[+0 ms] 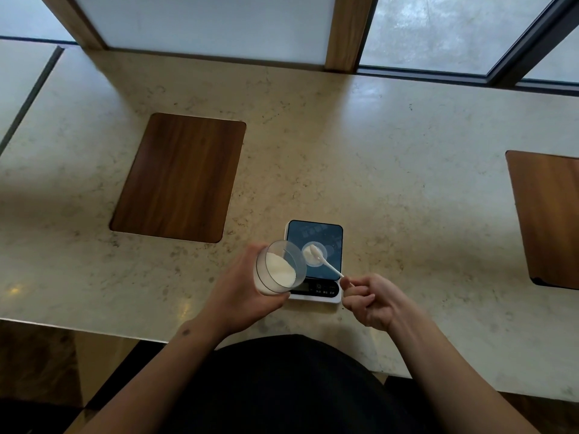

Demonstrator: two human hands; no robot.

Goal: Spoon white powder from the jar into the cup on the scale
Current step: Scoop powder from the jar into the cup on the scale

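My left hand (pixel 238 292) grips a clear jar (pixel 279 267) of white powder, tilted toward me just left of the scale. A small white scale (pixel 332 236) with a dark blue top and a display at its near edge sits on the counter. A small clear cup (pixel 314 254) stands in the middle of the scale. My right hand (pixel 369 300) pinches the handle of a white spoon (pixel 329 266). The spoon's bowl reaches into the cup with white powder around it.
The counter (pixel 391 158) is pale marbled stone. A dark wooden inset panel (pixel 178 177) lies to the far left of the scale, and another (pixel 548 214) sits at the right edge. Frosted windows with wooden posts run along the back.
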